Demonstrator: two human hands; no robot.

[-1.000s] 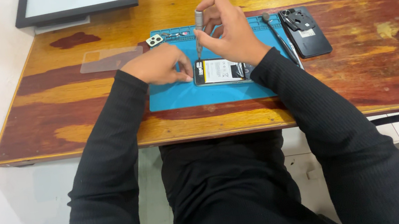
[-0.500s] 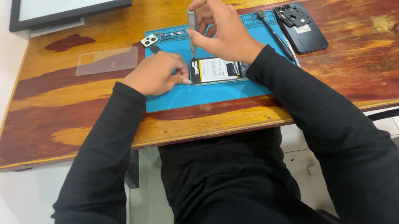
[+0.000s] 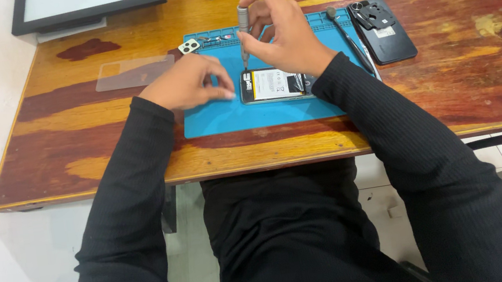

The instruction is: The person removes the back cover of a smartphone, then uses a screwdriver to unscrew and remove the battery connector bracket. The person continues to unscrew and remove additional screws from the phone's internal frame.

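The right hand was closed around a slim grey screwdriver, fingertips pinching its upper shaft, the tool held nearly upright with its tip down on the left end of the opened phone. The left hand lay curled just left of that same end, fingertips resting on the mat right at the phone's edge; whether they actually pressed the phone I could not tell, and the hand gripped nothing that showed.

The phone lay face-down, back off, its pale battery exposed, directly under and between the two hands. Its long axis ran left to right across the person, so the end being worked pointed toward the left hand, while the right forearm crossed over the other end. Both hands were equally close to that left end; the right one reached it from above through the tool, the left from the side.

Beyond the hands, at the mat's far rim, sat a small camera module beside a row of tiny parts. To the right of the right hand lay a thin black tool, and past it the phone's dark back cover on the worktop. Left of the left hand rested a clear sheet, with a black-framed screen farther off.
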